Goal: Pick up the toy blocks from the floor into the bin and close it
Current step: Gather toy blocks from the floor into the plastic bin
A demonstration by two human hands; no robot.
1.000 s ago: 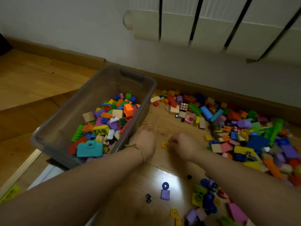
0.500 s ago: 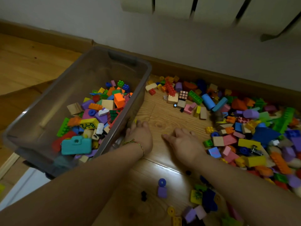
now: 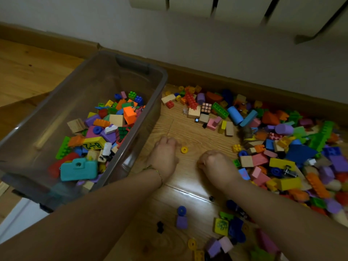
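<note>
A translucent grey bin (image 3: 160,80) stands on the left, partly filled with coloured toy blocks (image 3: 105,129) and a teal toy camera (image 3: 79,169). A big heap of blocks (image 3: 278,147) covers the floor on the right, along the skirting board. My left hand (image 3: 163,157) rests on the wooden floor beside the bin's right wall, fingers curled. My right hand (image 3: 216,164) is a fist at the heap's left edge; what is inside it is hidden. A small yellow ring (image 3: 184,149) lies free between the two hands.
More loose pieces lie near me: a purple block with a blue ring (image 3: 181,217), a black bit (image 3: 160,227), a yellow ring (image 3: 192,243), yellow and blue blocks (image 3: 227,226). A radiator (image 3: 235,8) hangs on the wall behind. A white board edge (image 3: 17,217) lies under the bin's near corner.
Both hands, spread flat on the floor half a second ago, have curled shut. The yellow ring, hidden then, shows between them again.
</note>
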